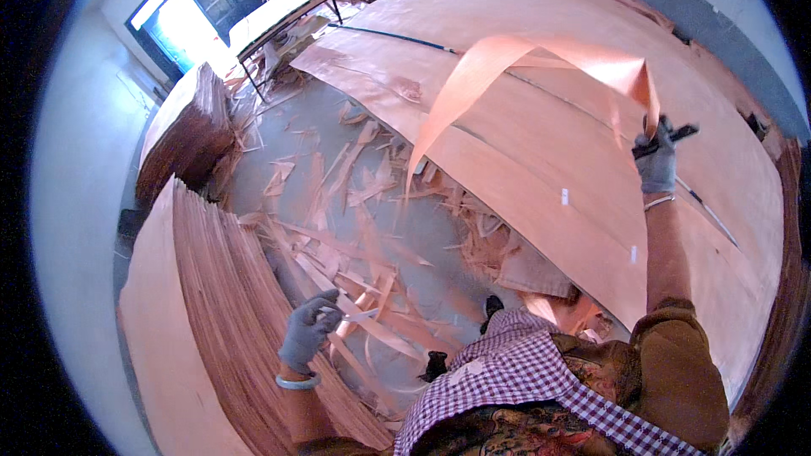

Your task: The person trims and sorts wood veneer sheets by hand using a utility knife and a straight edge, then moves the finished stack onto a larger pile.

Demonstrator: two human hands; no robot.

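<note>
My right hand (657,160), in a grey glove, is raised over the large veneer sheet (524,152). It is closed on a black-handled tool (686,133), whose kind I cannot make out, and on the end of a long veneer strip (486,72). The strip arches leftward through the air, its far end hanging past the sheet's edge. My left hand (308,336), also gloved, is low beside a tall stack of veneer sheets (228,287). Its fingers are pinched on a small whitish strip (361,315).
Veneer scraps (363,245) litter the grey floor (296,139) between stack and sheet. A long thin dark rod (397,36) lies across the sheet. A second veneer stack (190,139) stands farther back, near a table (283,13) and a bright doorway (182,29).
</note>
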